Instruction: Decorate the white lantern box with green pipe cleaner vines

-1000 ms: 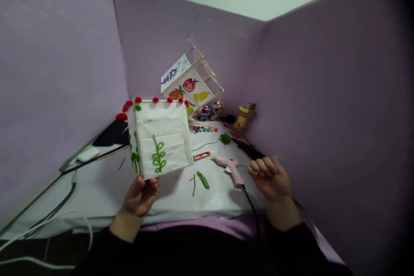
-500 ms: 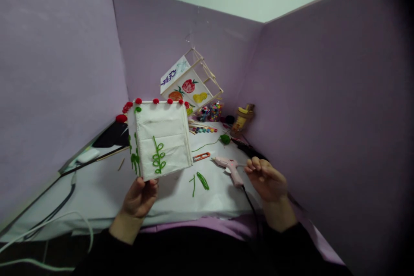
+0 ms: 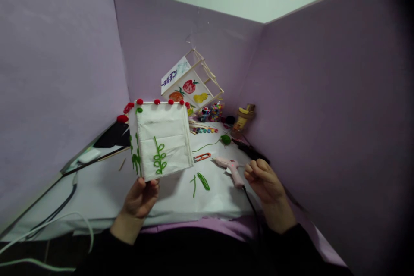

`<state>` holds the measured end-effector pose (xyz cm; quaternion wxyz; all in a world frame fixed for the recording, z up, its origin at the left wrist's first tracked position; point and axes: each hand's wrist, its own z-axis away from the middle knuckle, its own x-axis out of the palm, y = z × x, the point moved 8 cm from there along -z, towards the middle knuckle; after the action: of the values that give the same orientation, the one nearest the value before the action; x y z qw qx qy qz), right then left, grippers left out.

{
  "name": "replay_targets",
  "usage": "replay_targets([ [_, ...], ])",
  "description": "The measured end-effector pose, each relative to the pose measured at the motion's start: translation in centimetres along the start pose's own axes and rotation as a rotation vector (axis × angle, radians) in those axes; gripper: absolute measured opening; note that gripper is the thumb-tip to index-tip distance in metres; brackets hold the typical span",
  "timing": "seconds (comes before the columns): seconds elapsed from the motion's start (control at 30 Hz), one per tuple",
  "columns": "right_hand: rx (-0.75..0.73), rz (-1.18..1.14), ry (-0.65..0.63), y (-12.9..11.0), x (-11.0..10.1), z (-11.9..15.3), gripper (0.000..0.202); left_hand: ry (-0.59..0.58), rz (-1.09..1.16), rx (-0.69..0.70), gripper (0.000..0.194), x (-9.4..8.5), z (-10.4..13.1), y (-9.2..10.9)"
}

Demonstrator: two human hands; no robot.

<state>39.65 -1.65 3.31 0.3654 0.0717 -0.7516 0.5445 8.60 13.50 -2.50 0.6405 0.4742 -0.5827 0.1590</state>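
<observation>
My left hand pinches the bottom edge of a white box, holding it up and slightly tilted. Red pompoms line its top edge, and a green looped stem shows on its front face. More green shapes are on its left side. My right hand is closed just right of a pink glue gun lying on the table; whether its curled fingers hold anything is too small to tell. Green yarn pieces and an orange cutter lie between the box and the glue gun.
A painted box on a stick frame hangs behind. Paint pots, a green yarn ball and a yellow-brown container stand at the back. Purple panels enclose the table. Cables run at the left.
The fingers of my right hand have curled in more, and the hand has turned slightly. My left hand and the white box have hardly moved.
</observation>
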Motion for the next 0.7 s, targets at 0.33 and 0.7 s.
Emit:
replay_targets([
  [0.33,0.043,-0.044,-0.043,0.5,0.7,0.4,0.042,-0.015,0.011,-0.023,0.019,0.0,0.1,-0.1],
  [0.7,0.004,0.09,0.112,0.4,-0.3,0.6,0.042,-0.026,0.016,-0.026,0.02,-0.3,0.0,-0.2],
])
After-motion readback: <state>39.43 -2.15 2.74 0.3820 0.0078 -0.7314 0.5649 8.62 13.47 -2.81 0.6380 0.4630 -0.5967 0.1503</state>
